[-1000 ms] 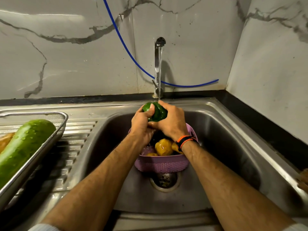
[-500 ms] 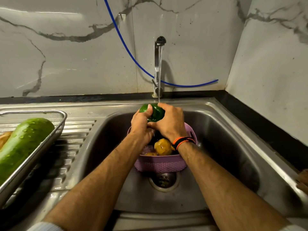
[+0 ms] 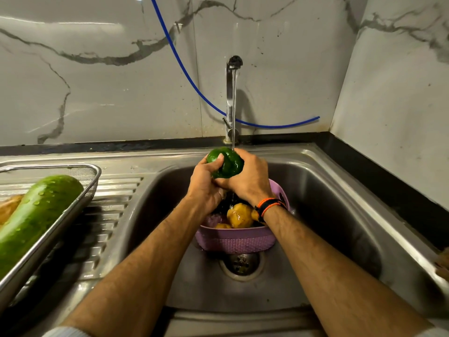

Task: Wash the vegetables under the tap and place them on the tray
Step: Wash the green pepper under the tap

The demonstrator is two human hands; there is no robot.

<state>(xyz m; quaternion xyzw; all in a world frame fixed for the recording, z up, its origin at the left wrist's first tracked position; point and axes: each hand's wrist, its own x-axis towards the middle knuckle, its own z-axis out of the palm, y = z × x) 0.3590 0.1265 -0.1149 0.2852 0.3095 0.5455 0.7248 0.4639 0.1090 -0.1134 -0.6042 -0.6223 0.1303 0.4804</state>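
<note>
While water runs from the tap [image 3: 233, 69] in a thin stream, we hold one green bell pepper [image 3: 227, 162] directly under it, above the sink basin [image 3: 340, 215]. Our left hand [image 3: 205, 184] grips the pepper from the left, thumb laid across its top and fingers [image 3: 220, 157] curled round it. Our right hand [image 3: 250, 177] grips it from the right and over the top, fingers wrapped round the far side; the stream lands where this hand meets the pepper. An orange and black band [image 3: 269, 205] sits on the right wrist.

Below the hands, inside the basin: one purple plastic basket [image 3: 237, 240], standing just behind the drain [image 3: 241, 262]. Contents visible between our wrists: yellow vegetables [image 3: 239, 215], wet and shiny, plus something dark we cannot identify.

Left of the basin, on the ribbed steel draining surface [image 3: 114, 203]: one metal tray [image 3: 60, 222] with a mesh wall, its near end raised. Holding: one large pale green gourd [image 3: 36, 220], beaded with water drops, lying lengthwise; beside it at the left edge, part of an orange-brown item, mostly cut off.

Behind the sink: marble-patterned wall tiles [image 3: 97, 93] and one blue hose [image 3: 189, 79] curving down across them past the tap.
</note>
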